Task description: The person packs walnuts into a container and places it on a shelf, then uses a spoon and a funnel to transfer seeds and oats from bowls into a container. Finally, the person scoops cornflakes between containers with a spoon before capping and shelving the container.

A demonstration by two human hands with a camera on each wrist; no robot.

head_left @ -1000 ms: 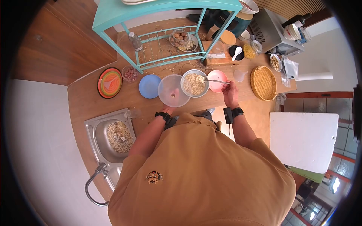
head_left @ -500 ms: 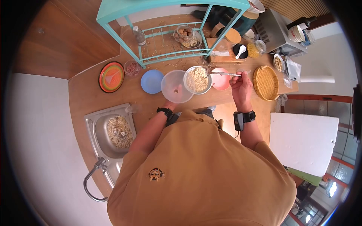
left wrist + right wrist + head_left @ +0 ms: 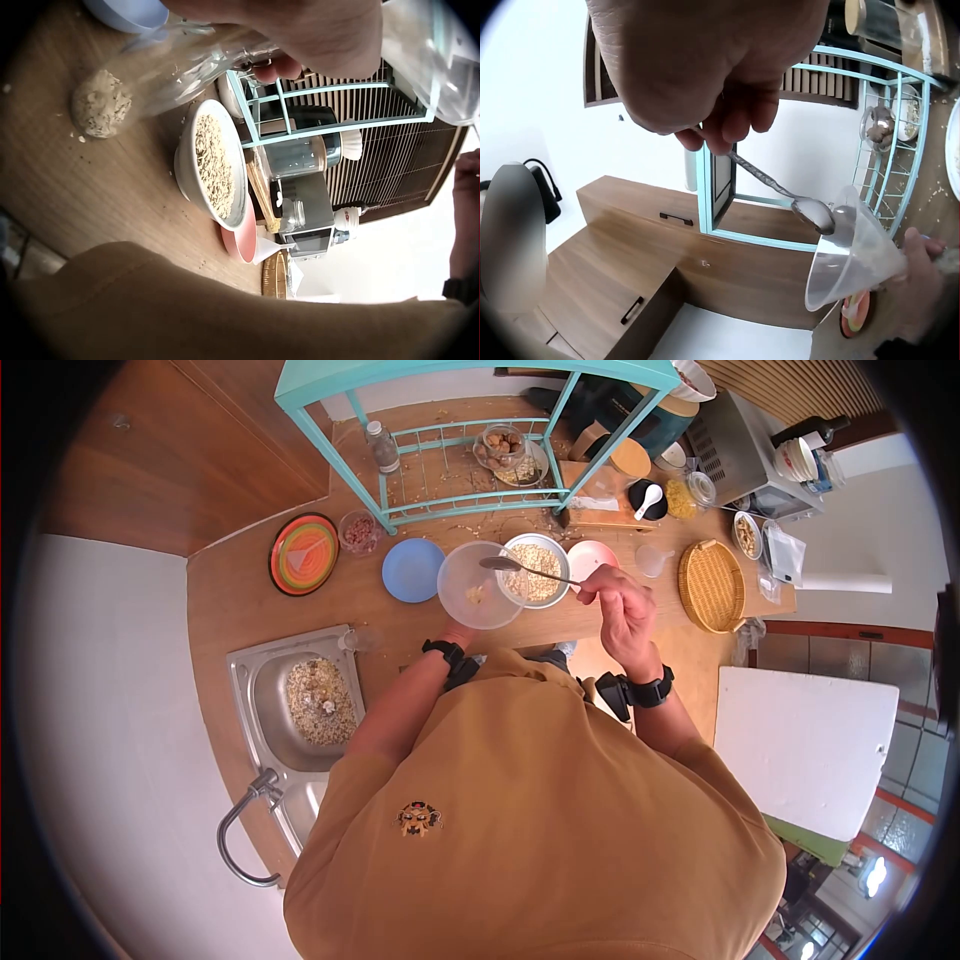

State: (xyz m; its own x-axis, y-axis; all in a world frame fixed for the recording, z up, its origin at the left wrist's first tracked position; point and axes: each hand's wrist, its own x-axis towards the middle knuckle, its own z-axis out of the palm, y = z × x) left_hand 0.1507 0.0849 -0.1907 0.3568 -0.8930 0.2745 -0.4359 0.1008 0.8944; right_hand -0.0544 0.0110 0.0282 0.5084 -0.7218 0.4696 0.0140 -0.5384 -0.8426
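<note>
My left hand (image 3: 315, 34) grips the neck of a clear bottle (image 3: 169, 75), with flaked oats piled at its base. A translucent funnel (image 3: 855, 259) sits at the top of the bottle, above that hand. In the head view some oats lie in the funnel's bottom. My right hand (image 3: 628, 615) pinches the handle of a metal spoon (image 3: 814, 214). The spoon's bowl is tilted over the funnel's mouth and looks empty. Beside the funnel, a white bowl (image 3: 184, 161) holds oats (image 3: 540, 572); the spoon handle passes over it.
A blue bowl (image 3: 413, 570) and a pink bowl (image 3: 590, 560) flank the work. Behind stands a turquoise rack (image 3: 475, 512). A wicker tray (image 3: 712, 586) and a small funnel (image 3: 652, 560) lie right. At left, the sink (image 3: 270, 730) contains spilled oats.
The right hand lifted the spoon out of the oats bowl and brought it left over the funnel. Oats now show in the funnel's bottom. The left hand still holds the bottle.
</note>
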